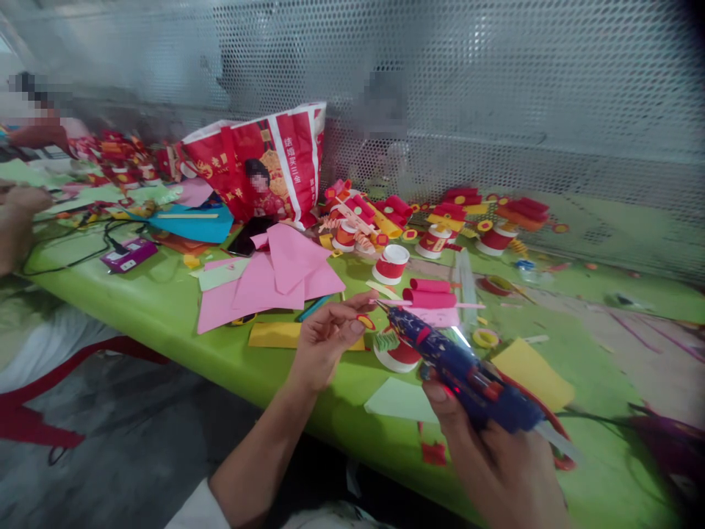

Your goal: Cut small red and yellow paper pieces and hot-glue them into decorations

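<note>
My left hand [324,339] pinches a small red-and-yellow paper disc [366,322] between thumb and fingers. In my right hand [496,459] is a dark blue hot glue gun [440,345], its nozzle pointing at the fingertips of my left hand. A small red light glows near the thumb on that grip. Just behind the nozzle is a paper figure with dark pink rolls [432,296] on top and a thin pink strip [469,306] sticking out sideways. Its red-and-white cup base [397,363], with green pleated paper, is partly covered by the glue gun.
Pink paper sheets [264,286], a yellow strip [275,335] and a yellow sheet [534,373] lie on the green table. Finished-looking figures [438,239] and a red bag [264,169] line the perforated metal wall. A purple power strip [129,255] and another person's hand [22,209] are left.
</note>
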A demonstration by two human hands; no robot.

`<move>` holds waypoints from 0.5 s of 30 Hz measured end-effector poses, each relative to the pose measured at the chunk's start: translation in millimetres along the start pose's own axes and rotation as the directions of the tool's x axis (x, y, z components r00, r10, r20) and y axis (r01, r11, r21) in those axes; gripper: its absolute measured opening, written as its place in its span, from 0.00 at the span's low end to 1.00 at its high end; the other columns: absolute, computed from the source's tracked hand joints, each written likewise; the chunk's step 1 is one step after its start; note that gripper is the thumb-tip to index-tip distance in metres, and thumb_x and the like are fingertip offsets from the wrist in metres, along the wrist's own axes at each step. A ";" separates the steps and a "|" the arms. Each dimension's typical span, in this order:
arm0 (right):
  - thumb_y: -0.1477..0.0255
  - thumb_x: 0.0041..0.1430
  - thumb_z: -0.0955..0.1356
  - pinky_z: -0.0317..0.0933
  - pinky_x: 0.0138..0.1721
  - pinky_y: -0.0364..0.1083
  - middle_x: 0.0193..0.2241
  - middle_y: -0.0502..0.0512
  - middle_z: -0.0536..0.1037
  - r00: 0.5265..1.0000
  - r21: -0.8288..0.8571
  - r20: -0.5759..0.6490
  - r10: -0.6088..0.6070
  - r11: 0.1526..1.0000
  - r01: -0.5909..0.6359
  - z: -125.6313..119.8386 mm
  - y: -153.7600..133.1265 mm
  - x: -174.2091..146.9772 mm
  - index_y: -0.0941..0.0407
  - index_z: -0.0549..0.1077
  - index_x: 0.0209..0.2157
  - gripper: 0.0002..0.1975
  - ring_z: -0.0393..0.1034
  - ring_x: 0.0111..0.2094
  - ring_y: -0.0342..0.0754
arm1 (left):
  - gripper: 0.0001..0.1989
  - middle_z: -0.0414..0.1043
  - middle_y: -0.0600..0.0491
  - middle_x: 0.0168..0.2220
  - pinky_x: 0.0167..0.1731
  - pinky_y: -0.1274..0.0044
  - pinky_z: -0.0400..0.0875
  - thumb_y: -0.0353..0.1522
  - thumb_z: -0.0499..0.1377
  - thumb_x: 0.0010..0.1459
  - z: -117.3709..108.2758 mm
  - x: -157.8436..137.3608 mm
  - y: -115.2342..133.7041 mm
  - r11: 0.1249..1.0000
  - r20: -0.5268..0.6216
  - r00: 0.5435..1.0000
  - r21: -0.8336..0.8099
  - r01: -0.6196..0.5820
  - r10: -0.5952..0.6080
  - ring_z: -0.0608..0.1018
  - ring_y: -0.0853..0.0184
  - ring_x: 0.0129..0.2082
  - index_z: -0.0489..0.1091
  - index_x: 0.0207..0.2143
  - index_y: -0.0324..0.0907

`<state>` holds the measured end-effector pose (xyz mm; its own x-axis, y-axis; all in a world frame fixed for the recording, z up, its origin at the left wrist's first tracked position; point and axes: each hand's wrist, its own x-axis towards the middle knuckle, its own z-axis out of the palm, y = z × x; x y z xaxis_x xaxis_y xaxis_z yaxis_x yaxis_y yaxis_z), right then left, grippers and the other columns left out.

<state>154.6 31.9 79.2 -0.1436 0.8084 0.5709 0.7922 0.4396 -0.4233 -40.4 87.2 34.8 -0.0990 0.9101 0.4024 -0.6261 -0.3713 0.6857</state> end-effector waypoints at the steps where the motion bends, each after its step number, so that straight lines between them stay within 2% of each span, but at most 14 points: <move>1: 0.52 0.71 0.63 0.61 0.24 0.49 0.15 0.47 0.63 1.000 0.006 -0.008 -0.008 1.000 0.008 0.4 0.6 -0.5 0.57 0.80 0.36 0.24 0.60 0.15 0.49 | 0.03 0.81 0.50 0.56 0.61 0.62 0.70 0.29 0.68 0.62 0.0 0.1 0.2 1.000 -0.001 1.000 -0.002 0.000 0.000 0.81 0.58 0.57 0.79 0.36 0.46; 4: 0.51 0.70 0.64 0.63 0.26 0.50 0.19 0.52 0.70 1.000 0.042 -0.019 0.010 0.999 -0.009 0.5 -1.1 -1.3 0.56 0.78 0.35 0.24 0.67 0.19 0.52 | 0.03 0.81 0.50 0.56 0.61 0.62 0.70 0.29 0.68 0.62 -0.1 0.3 0.1 1.000 -0.007 1.000 -0.001 0.000 0.000 0.81 0.58 0.56 0.79 0.36 0.46; 7: 0.51 0.70 0.64 0.67 0.30 0.51 0.27 0.57 0.77 0.997 0.086 0.001 0.080 0.993 -0.080 -2.2 -7.0 -0.5 0.56 0.77 0.36 0.23 0.74 0.26 0.55 | 0.02 0.81 0.49 0.55 0.61 0.61 0.70 0.30 0.69 0.61 -0.4 0.4 -0.2 1.000 -0.013 1.000 0.016 0.003 -0.003 0.81 0.57 0.57 0.79 0.36 0.46; 10: 0.50 0.70 0.64 0.69 0.33 0.51 0.29 0.58 0.78 0.995 0.105 -0.008 0.102 0.989 -0.100 -5.2 -10.8 0.2 0.56 0.77 0.36 0.23 0.75 0.29 0.55 | 0.02 0.81 0.48 0.56 0.62 0.60 0.69 0.30 0.69 0.61 -0.4 0.8 0.0 1.000 -0.014 1.000 0.021 -0.002 0.003 0.80 0.56 0.58 0.79 0.35 0.45; 15: 0.48 0.70 0.63 0.69 0.34 0.52 0.29 0.60 0.78 0.997 0.060 -0.014 0.070 0.996 -0.069 -4.0 -8.7 -0.7 0.56 0.78 0.37 0.26 0.76 0.31 0.57 | 0.02 0.81 0.47 0.56 0.62 0.60 0.68 0.29 0.69 0.61 -0.1 0.7 0.1 1.000 -0.019 1.000 0.006 -0.001 0.001 0.80 0.57 0.57 0.79 0.35 0.45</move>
<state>150.1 25.9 85.3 -0.0794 0.8318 0.5493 0.7633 0.4052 -0.5032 -40.6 87.8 35.1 -0.1146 0.9131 0.3914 -0.6210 -0.3733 0.6892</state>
